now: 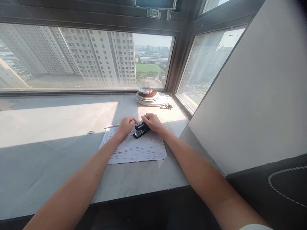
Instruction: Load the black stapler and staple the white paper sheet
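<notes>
A black stapler [141,130] lies slanted over a sheet of paper [136,153], with a gap between its upper arm and its base. My right hand [151,122] is closed around the stapler's far right end from above. Close to the stapler's left side, my left hand [126,126] rests over the upper part of the paper, its fingers curled and thumb pressed in. What those fingers hold, if anything, is hidden. Dark printed lines and handwritten marks cover the sheet. A thin pale rod-like thing [110,126] runs along its top left edge.
On the pale stone sill, small strips of staples [91,132] lie left of the paper. A stack of round plates or lids [148,96] stands by the window corner, beside a small dark tangled cord [167,107]. A white wall [240,105] slopes close on the right.
</notes>
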### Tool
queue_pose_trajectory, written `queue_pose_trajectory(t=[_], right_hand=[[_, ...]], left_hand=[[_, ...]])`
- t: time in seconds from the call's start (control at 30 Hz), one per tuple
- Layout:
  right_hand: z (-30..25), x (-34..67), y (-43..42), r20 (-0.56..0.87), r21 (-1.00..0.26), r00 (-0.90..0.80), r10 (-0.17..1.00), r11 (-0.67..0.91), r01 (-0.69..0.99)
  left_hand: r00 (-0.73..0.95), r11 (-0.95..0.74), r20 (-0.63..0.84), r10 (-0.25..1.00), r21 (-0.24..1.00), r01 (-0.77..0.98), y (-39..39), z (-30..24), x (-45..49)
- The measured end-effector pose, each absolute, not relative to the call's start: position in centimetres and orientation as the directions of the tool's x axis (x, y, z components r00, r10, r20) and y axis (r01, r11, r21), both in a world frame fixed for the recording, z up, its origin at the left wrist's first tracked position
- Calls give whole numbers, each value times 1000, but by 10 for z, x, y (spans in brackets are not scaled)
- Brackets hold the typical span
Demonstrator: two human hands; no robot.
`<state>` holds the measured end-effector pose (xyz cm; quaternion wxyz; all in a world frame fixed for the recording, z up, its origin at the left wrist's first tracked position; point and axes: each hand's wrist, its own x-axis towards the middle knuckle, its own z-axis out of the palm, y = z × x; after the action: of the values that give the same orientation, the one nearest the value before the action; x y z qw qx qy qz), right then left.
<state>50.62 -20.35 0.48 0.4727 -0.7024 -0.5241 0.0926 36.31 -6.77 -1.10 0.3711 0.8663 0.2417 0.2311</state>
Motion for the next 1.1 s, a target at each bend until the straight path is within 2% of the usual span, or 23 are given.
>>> queue_pose_trajectory(t=[0.13,0.2,0.37,0.57,0.63,0.77,1.0,1.1], right_hand=[[1,520,-206,261,-894,628,733,-62,443],[-2,526,-206,269,-885,680,682,-104,454],[-2,530,-207,347,-821,610,712,-85,565],[0,530,-209,207,-880,617,759,-131,456],[-1,531,-209,201,-880,603,772,-127,457],[-3,534,-207,274,-839,533,800,-72,539],[2,530,-212,311,-835,517,798,-31,550],[11,525,-221,335,-858,423,842,87,506]], left_hand=[[774,-592,201,600,762,262,-68,-11,363],[776,-585,194,600,768,260,-68,-10,363],[767,-531,204,608,823,202,-66,-12,364],[769,-417,133,625,890,184,-63,-14,365],[765,-394,122,632,901,181,-62,-15,366],[764,-342,102,637,926,161,-63,-13,367],[714,-125,85,695,992,4,-66,0,359],[710,-82,73,700,996,-22,-64,0,358]])
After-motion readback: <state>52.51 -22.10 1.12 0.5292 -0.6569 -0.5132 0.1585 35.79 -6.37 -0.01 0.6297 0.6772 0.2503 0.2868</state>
